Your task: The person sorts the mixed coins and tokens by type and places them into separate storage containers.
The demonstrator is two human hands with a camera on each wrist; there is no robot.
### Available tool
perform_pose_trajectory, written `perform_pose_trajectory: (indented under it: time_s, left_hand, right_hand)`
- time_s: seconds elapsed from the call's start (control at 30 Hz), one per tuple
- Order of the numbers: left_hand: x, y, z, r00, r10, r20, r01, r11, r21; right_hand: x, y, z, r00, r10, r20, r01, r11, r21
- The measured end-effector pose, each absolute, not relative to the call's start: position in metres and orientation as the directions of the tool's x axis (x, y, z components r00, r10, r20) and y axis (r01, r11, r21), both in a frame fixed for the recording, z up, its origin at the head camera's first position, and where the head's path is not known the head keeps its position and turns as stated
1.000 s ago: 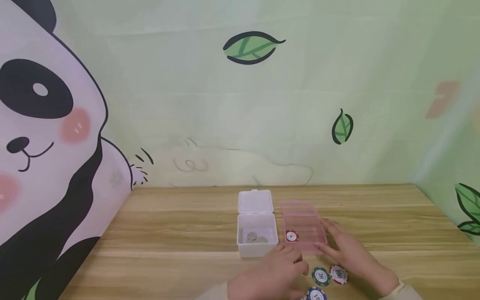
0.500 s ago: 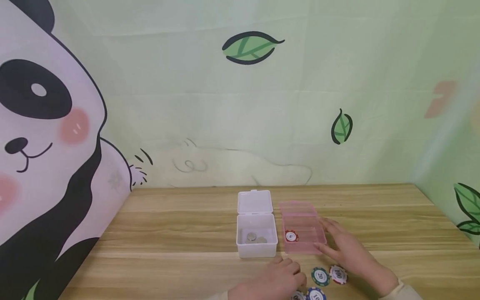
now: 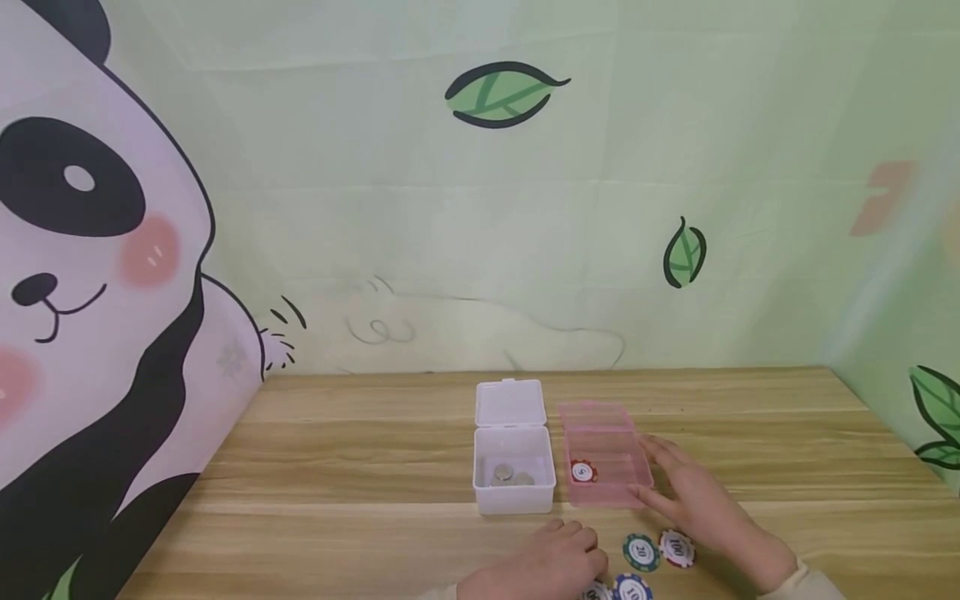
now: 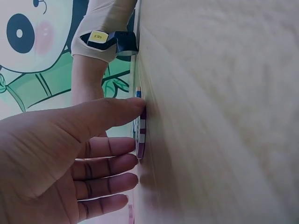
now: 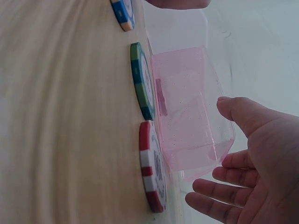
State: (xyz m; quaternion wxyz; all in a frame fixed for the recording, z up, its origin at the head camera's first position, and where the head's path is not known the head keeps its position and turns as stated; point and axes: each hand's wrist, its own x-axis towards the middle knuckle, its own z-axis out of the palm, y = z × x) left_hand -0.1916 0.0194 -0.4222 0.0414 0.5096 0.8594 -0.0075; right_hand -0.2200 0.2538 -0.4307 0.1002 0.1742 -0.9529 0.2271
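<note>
My left hand (image 3: 536, 560) is low over the table in the head view. Its thumb and forefinger pinch a maroon-and-white poker chip (image 4: 142, 133) that lies flat on the wood. My right hand (image 3: 701, 504) holds the right front corner of the open pink plastic box (image 3: 618, 494), thumb at the front and fingers along the side. Inside that box lies a red "5" poker chip (image 3: 583, 472). Before it are a green "20" chip (image 3: 641, 552), a red-and-white "100" chip (image 3: 677, 549) and a blue chip (image 3: 632, 588).
Left of the pink box stands an open white plastic box (image 3: 514, 500) with its lid folded back. Coins (image 3: 503, 474) lie in it. Both boxes rest on a wooden table (image 3: 337, 467), and a printed panda backdrop (image 3: 300, 208) hangs behind.
My left hand has drawn back slightly from the boxes, toward the table's near side, uncovering part of another chip. My right hand and the pink box have stayed in place.
</note>
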Motion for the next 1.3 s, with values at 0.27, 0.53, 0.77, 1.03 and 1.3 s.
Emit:
perform_pose_trajectory:
  time_s: [0.27, 0.53, 0.77, 1.03, 1.3]
  left_hand:
    - [-0.189, 0.022, -0.423, -0.463, 0.886, -0.015, 0.883, 0.460, -0.096]
    - [-0.189, 0.024, -0.419, -0.471, 0.881, -0.043, 0.877, 0.462, -0.131]
    - [-0.193, 0.023, -0.406, -0.483, 0.876, -0.014, 0.868, 0.476, -0.144]
    - [-0.204, 0.025, -0.389, -0.487, 0.872, 0.042, 0.859, 0.487, -0.158]
    - [-0.216, 0.024, -0.376, -0.488, 0.872, 0.047, 0.855, 0.488, -0.173]
  right_hand:
    - [-0.220, 0.253, -0.428, -0.914, -0.291, 0.282, -0.387, 0.834, -0.393]
    - [-0.220, 0.253, -0.429, -0.913, -0.291, 0.285, -0.388, 0.832, -0.397]
    - [-0.221, 0.252, -0.427, -0.917, -0.289, 0.274, -0.382, 0.833, -0.400]
    - [-0.220, 0.253, -0.427, -0.912, -0.295, 0.284, -0.392, 0.833, -0.391]
    - [-0.219, 0.251, -0.429, -0.923, -0.278, 0.268, -0.370, 0.835, -0.407]
